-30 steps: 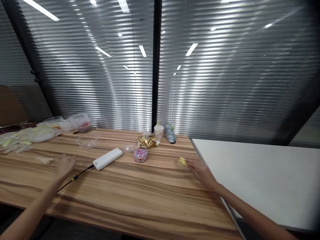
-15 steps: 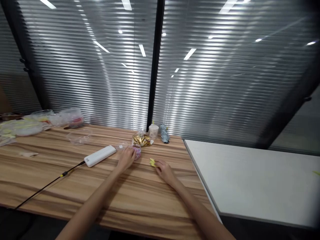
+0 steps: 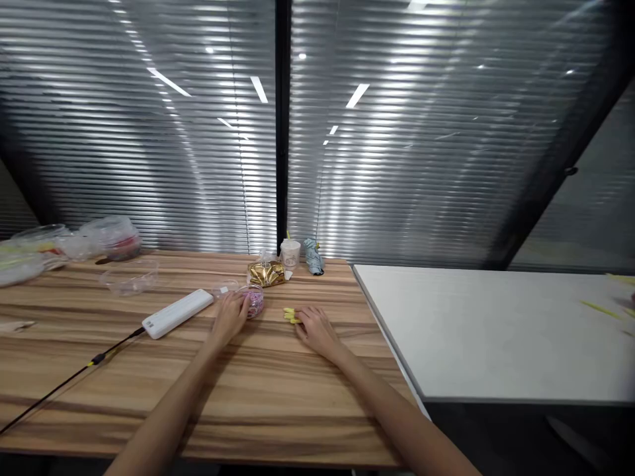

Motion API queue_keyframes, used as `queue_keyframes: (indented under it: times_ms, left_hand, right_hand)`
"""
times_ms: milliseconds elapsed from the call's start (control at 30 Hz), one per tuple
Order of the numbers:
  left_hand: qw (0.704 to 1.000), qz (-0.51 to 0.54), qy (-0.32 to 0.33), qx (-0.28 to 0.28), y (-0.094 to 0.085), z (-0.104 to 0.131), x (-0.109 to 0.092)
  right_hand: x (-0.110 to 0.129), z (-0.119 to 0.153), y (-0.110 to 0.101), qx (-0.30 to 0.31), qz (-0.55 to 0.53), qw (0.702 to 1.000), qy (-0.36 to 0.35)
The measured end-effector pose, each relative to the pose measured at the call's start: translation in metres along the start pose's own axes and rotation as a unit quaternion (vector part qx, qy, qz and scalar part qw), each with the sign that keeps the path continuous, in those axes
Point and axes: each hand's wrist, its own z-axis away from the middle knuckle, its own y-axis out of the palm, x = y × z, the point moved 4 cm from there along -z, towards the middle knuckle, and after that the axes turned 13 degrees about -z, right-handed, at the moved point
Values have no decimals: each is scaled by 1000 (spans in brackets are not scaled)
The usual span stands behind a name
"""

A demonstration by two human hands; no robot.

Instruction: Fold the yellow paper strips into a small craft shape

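Note:
My left hand (image 3: 229, 315) rests on the wooden table (image 3: 278, 390), its fingers against a small clear tub of pink and coloured bits (image 3: 254, 302). My right hand (image 3: 314, 328) lies flat close by, fingertips on a small yellow piece (image 3: 290, 315). Left of the tub a white power bank (image 3: 177, 313) lies with a black cable (image 3: 69, 377) running off toward the front left. Behind the tub sit a gold foil bundle (image 3: 266, 272), a small white cup (image 3: 290, 253) and a crumpled blue-grey wrapper (image 3: 313, 256).
A white table (image 3: 496, 330) adjoins on the right, with thin yellow strips (image 3: 602, 309) near its far end. Clear plastic bags and containers (image 3: 112, 237) lie at the back left, an empty clear tray (image 3: 129, 276) nearer. Closed blinds run behind both tables.
My left hand swept from the left side of the table over to the tub. My right hand drew the yellow piece leftward, closer to the tub. The view shifted right.

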Motion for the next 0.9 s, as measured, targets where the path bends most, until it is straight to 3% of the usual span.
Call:
queue_keyframes:
  times_ms: [267,567,733,900]
  left_hand:
    - [997,41,-41,-58,-9,3,2]
    - [990,95,-83,-68,-7,4,3]
    - [963,188,-175,-76,-8,6,7]
    - [929,246,-262,-86,-6,8,12]
  right_hand:
    - [-3,1,1,3,-1,1000,0]
    - [5,2,-7,-35,11,999,-6]
    - [7,3,-10,-65,9,998,-10]
    - [7,3,-10,-53,-15,998,-19]
